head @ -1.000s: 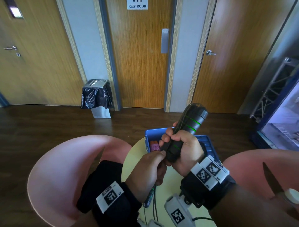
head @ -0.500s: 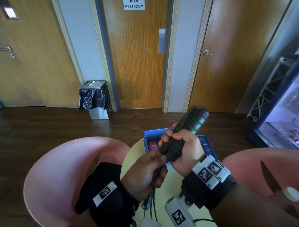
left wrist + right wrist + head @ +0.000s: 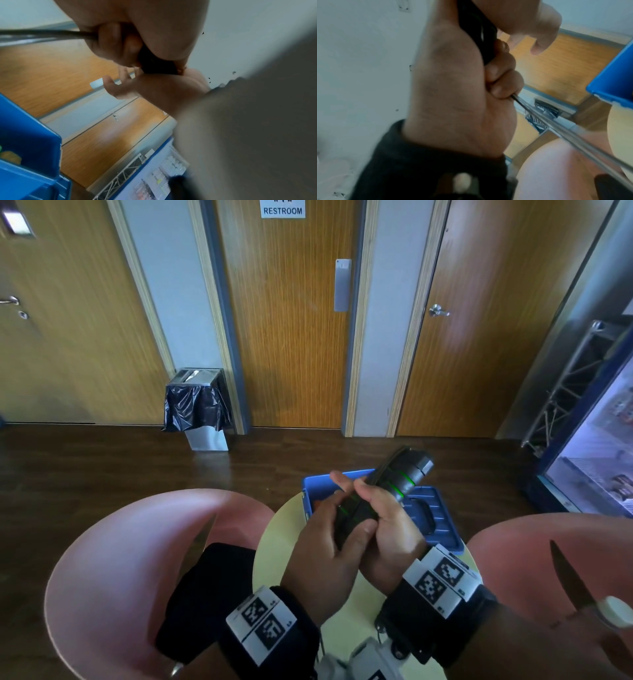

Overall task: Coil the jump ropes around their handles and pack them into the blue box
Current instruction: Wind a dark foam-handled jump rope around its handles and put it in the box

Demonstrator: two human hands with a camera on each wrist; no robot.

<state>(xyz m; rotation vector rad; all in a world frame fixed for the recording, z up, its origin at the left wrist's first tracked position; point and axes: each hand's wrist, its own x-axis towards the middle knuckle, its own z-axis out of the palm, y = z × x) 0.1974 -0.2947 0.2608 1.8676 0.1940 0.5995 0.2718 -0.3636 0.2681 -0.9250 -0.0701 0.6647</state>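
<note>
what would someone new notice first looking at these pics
First, the two hands low in the middle of the head view: the right hand grips black jump rope handles with green stripes, tilted up and away, while the left hand works at their lower end. Just behind sits the blue box on a pale round table, flanked by pink chairs.

1. Both hands, the left hand point(image 3: 329, 556) and the right hand point(image 3: 390, 529), are wrapped round the black jump rope handles point(image 3: 387, 491) above the near edge of the blue box point(image 3: 442, 518), covering part of its opening.
2. The box's far right part lies uncovered, open from above.
3. Two pink chairs, one point(image 3: 113, 570) left and one point(image 3: 555, 563) right, flank the small round desk point(image 3: 270, 546), narrowing side room.
4. Rope point(image 3: 573, 136) trails taut below the hands.
5. Beyond the box lies bare floor point(image 3: 102, 467) up to a bin point(image 3: 197, 405).
</note>
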